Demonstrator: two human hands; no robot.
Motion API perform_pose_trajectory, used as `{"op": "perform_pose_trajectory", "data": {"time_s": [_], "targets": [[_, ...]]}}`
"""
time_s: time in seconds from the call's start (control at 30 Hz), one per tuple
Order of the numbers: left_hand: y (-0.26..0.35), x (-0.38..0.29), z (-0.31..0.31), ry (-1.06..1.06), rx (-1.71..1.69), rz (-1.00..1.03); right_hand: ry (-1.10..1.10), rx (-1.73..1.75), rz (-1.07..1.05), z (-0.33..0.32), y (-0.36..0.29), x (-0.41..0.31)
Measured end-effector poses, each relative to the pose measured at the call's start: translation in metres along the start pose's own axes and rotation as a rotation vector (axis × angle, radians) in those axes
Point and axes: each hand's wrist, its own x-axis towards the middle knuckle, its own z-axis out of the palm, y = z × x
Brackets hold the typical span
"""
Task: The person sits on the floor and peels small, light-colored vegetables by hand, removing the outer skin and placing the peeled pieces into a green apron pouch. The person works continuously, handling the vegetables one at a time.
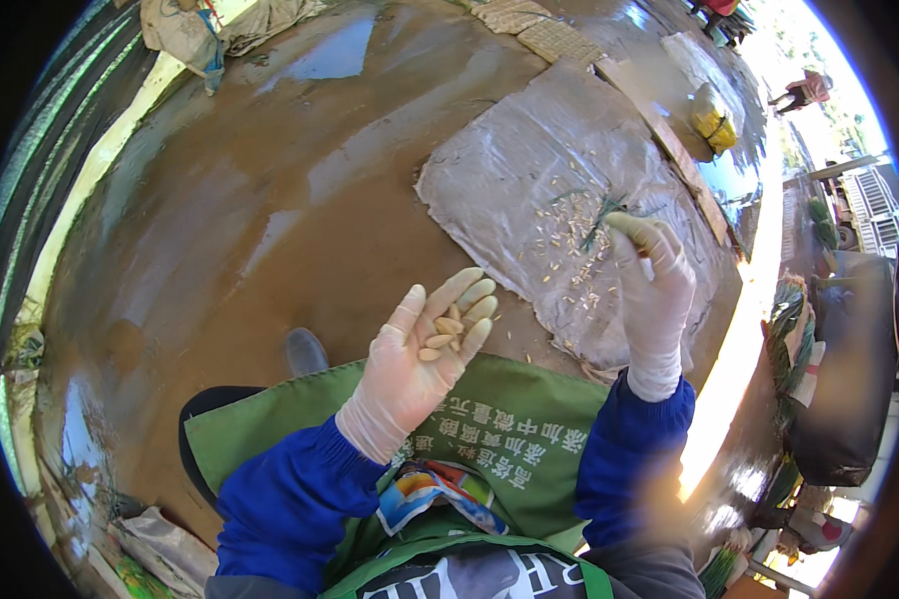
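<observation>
My left hand (429, 343), in a pale thin glove, is turned palm up with its fingers curled. Several pale oval seeds (440, 341) lie in its palm. To the right, my gloved right hand (652, 269) is raised with thumb and forefinger together; whether something small sits between them is unclear. Behind those fingertips are dark green leaf scraps (603, 221). Similar pale seeds or husks (569, 236) lie scattered on a grey plastic sheet (487, 172) on the floor. A green apron (270, 427) bearing printed writing covers my lap.
Wet brown floor (285, 195) surrounds the sheet. A wooden plank (667, 146) runs along its far right side, near a yellow-and-white bundle (714, 123). Bundles of green stalks (790, 337) and a large dark container (846, 374) stand at right. A person (809, 90) is farther off.
</observation>
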Motion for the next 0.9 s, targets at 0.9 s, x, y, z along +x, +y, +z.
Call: {"op": "perform_pose_trajectory", "data": {"time_s": [0.9], "targets": [[-0.005,0.000,0.005,-0.084,0.010,-0.103,-0.569,-0.235,-0.516,0.025,-0.055,-0.030]]}}
